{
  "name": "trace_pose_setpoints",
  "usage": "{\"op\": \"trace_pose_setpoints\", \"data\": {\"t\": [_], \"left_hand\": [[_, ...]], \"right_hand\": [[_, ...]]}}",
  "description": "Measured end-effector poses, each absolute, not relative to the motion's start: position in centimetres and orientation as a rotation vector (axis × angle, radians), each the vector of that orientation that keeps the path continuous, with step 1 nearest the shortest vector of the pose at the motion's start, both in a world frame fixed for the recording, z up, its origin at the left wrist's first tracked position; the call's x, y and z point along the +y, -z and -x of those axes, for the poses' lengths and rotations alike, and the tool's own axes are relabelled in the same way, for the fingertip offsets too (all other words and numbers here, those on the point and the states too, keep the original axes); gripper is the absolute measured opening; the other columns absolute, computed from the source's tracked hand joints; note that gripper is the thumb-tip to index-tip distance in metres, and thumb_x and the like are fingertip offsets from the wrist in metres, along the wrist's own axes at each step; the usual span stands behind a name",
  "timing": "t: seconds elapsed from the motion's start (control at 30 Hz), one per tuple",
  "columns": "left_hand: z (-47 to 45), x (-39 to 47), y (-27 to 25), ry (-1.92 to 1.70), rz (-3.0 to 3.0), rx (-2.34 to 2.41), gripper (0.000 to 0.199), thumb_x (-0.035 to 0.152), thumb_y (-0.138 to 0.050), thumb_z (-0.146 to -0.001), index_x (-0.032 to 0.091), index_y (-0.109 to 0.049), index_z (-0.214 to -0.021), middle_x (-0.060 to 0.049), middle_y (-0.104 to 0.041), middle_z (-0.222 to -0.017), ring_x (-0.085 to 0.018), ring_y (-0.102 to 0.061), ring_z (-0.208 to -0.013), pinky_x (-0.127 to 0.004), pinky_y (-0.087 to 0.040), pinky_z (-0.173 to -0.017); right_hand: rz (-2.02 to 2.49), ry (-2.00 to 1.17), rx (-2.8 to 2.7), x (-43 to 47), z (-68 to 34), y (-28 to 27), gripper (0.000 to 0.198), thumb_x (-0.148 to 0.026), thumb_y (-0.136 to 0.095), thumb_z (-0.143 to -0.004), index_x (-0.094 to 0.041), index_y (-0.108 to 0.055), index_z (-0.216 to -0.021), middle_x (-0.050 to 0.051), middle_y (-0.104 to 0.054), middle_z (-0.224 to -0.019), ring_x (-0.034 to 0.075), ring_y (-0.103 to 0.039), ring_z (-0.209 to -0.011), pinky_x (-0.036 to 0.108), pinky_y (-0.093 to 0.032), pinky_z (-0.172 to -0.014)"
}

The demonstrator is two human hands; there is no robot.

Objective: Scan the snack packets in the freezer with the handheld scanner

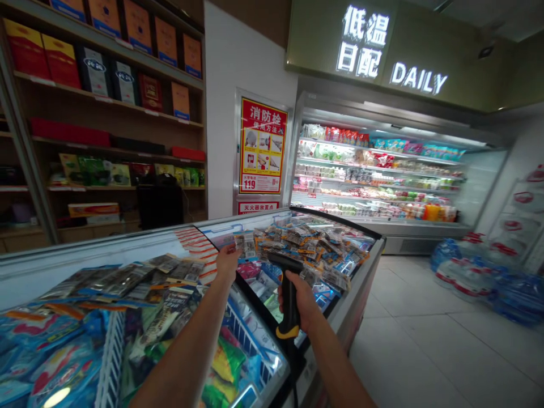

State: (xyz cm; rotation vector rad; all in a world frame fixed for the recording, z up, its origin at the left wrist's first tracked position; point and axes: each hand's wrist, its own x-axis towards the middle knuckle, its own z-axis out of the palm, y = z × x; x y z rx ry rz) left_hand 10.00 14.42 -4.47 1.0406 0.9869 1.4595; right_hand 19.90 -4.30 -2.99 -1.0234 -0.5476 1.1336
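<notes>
My right hand [302, 300] is wrapped round the grip of a black and yellow barcode scanner [289, 294], held upright with its head over the chest freezer. My left hand [228, 262] reaches over the freezer's dark divider bar. Its fingers are closed at the left edge of a small flat packet [245, 245] with a dark and pale printed face. Right beside it lies a loose heap of similar packets [314, 243] on the freezer's glass top. More packets [127, 277] are strewn on the left section, above bagged frozen goods.
A white wire basket divider [111, 357] stands inside the freezer [361, 306]. Behind are shelves of boxed goods [97, 71], a red fire-hydrant notice [260, 146] and a lit refrigerated display [378, 170]. Bottled-water packs [467, 266] stand on the tiled floor at right.
</notes>
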Motion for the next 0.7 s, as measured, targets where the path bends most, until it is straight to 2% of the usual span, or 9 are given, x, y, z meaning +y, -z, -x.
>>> {"op": "trace_pose_setpoints", "data": {"t": [0.2,0.4,0.53,0.7], "left_hand": [[-9.7,14.6,4.3,-1.463,-1.157,1.103,0.034,0.013,-0.059,-0.060,0.012,-0.058,-0.094,-0.002,-0.060,-0.070,-0.015,-0.057,-0.064,-0.024,-0.045,-0.056],[-9.4,14.1,4.0,-1.397,-1.400,1.262,0.033,0.016,-0.054,-0.066,0.013,-0.056,-0.098,-0.004,-0.063,-0.081,-0.015,-0.059,-0.071,-0.024,-0.046,-0.063],[-8.2,13.3,3.4,-1.328,-1.571,1.469,0.032,0.018,-0.052,-0.067,0.014,-0.057,-0.098,-0.006,-0.064,-0.082,-0.020,-0.059,-0.076,-0.030,-0.044,-0.069],[-5.0,12.4,2.3,-1.070,-1.871,1.753,0.036,0.018,-0.044,-0.070,0.020,-0.054,-0.105,-0.007,-0.063,-0.095,-0.024,-0.057,-0.089,-0.034,-0.042,-0.074]], "right_hand": [[1.003,-1.195,-0.581,-3.7,-18.9,3.0,0.032,-0.045,-0.056,-0.064,-0.015,-0.053,-0.073,-0.003,-0.053,-0.047,0.009,-0.045,-0.034,0.020,-0.036,-0.031],[0.979,-1.208,-0.519,-3.3,-19.4,3.3,0.031,-0.045,-0.057,-0.063,-0.016,-0.052,-0.072,-0.003,-0.053,-0.047,0.009,-0.045,-0.034,0.020,-0.036,-0.032],[0.970,-1.137,-0.449,-3.0,-20.0,3.3,0.029,-0.044,-0.057,-0.064,-0.015,-0.052,-0.071,-0.003,-0.052,-0.046,0.009,-0.046,-0.035,0.020,-0.037,-0.033],[0.950,-1.106,-0.405,-2.8,-20.8,3.8,0.029,-0.043,-0.056,-0.065,-0.016,-0.052,-0.071,-0.003,-0.052,-0.045,0.009,-0.045,-0.035,0.020,-0.036,-0.032]]}}
